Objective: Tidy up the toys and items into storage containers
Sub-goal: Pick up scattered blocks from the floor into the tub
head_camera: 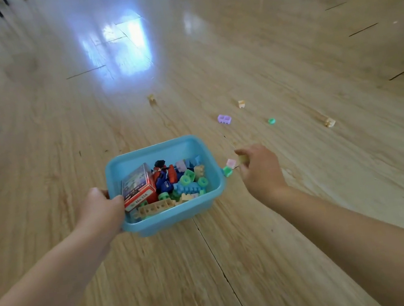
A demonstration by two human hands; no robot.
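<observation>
The near-left rim of the blue plastic bin is gripped by the left hand; the bin, set on the wooden floor, is filled with building blocks and a red toy box. Just right of the bin, a beige block is pinched in the curled right hand, with a pink and green block beside the bin's right wall. Beyond the bin, a purple block and a green ring are scattered.

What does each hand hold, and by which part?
The left hand grips the blue plastic bin by its left rim. The right hand pinches a small beige block at its fingertips.
</observation>
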